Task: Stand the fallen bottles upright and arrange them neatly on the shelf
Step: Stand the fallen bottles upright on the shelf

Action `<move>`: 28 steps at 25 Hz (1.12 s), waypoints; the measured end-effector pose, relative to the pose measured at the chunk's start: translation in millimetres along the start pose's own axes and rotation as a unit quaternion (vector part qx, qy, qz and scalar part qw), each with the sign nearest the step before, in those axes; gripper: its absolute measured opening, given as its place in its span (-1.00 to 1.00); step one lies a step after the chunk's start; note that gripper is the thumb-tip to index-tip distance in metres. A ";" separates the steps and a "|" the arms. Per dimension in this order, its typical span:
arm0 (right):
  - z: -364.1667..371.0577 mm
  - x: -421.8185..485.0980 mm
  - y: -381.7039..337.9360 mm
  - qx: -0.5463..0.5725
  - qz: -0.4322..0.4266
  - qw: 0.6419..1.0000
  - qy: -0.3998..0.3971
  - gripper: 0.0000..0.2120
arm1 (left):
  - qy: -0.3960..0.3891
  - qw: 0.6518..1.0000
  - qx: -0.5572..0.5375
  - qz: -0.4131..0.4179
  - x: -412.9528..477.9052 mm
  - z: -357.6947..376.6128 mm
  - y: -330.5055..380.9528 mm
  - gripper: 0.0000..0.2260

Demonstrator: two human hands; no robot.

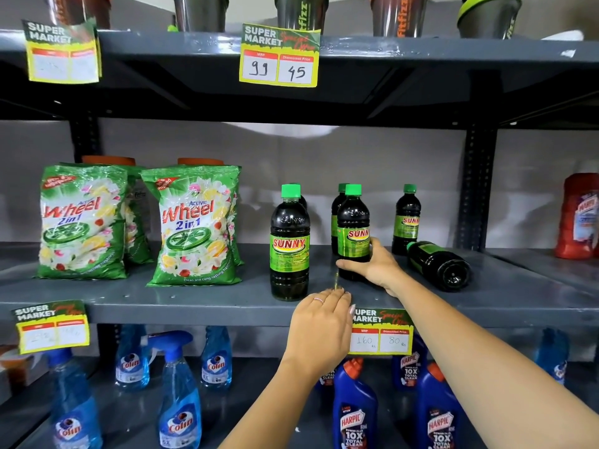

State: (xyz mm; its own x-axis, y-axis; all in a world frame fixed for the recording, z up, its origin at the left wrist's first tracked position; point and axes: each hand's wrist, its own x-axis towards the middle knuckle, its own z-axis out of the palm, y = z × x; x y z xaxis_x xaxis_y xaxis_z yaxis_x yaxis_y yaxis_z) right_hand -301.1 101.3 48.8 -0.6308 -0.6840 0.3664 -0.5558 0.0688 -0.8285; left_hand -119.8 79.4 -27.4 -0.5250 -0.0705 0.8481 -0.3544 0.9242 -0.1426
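Dark Sunny bottles with green caps stand on the grey middle shelf (194, 299). One upright bottle (289, 244) is at the front left. My right hand (376, 267) grips the lower part of a second upright bottle (353, 228), with another bottle (337, 215) just behind it. A further one (406, 222) stands at the back right. A fallen bottle (437, 264) lies on its side to the right, base toward me. My left hand (321, 325) hovers at the shelf's front edge, fingers together, holding nothing.
Green Wheel detergent packs (81, 222) (194, 225) stand on the left of the same shelf. A red Harpic bottle (577, 218) is far right. Below are blue Colin sprays (178, 400) and blue Harpic bottles (355, 409). Price tags (382, 332) hang on shelf edges.
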 end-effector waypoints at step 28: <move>-36.9 -57.3 -17.3 0.043 -0.025 0.989 -0.142 -0.23 | -0.030 0.999 0.018 -0.040 0.9 -10.7 2.4 -0.61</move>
State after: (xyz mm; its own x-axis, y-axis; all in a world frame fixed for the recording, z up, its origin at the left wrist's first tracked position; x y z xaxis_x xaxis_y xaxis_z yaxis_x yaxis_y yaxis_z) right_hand -275.3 166.1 57.7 -0.4195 -0.8622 0.2841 -0.5273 -0.0233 -0.8493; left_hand -112.9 85.6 -21.5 -0.5385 -0.1672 0.8258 -0.4245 0.9005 -0.0944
